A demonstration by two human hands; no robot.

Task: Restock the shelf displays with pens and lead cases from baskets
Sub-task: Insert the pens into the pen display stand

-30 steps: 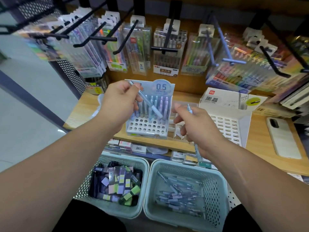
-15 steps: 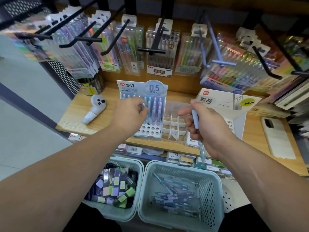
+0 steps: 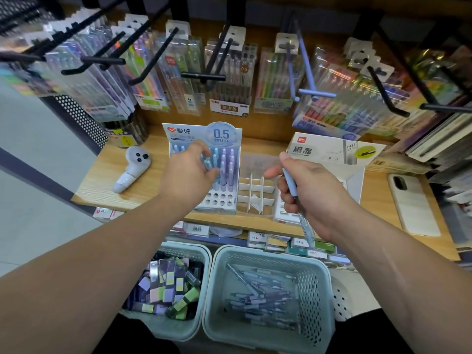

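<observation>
**Risks**
1. The pen stand [image 3: 224,200] is a light card unit on the wooden shelf [image 3: 107,180]. The left hand [image 3: 187,175] works among its upright pens, fingers curled and pinching the top of a pale blue pen [image 3: 207,163] in a middle row. Nothing steadies the stand. A hard downward or backward push could tip it or slide it into the divider tray [image 3: 255,190] just beside it.
2. The rows are tightly packed, so a pen going in at a slant could lean on its neighbours or lift them out.
3. The right hand [image 3: 306,190] is closed round a spare pen [image 3: 290,181], whose tip hangs below the palm past the shelf edge. If the hold loosens, it would likely fall towards the baskets or the floor.

**Containers**
- Right basket [image 3: 268,254], below the shelf: loose pens [image 3: 263,297] lie across its bottom, well short of full.
- Left basket [image 3: 184,330], touching the right one: a jumbled heap of lead cases [image 3: 166,287].
- Lead case box [image 3: 332,149], right of the tray: its contents are hidden by the right hand.
- Pen stand: the back and middle holes are filled; the front rows stand open.
- Divider tray: its compartments appear bare.
</observation>
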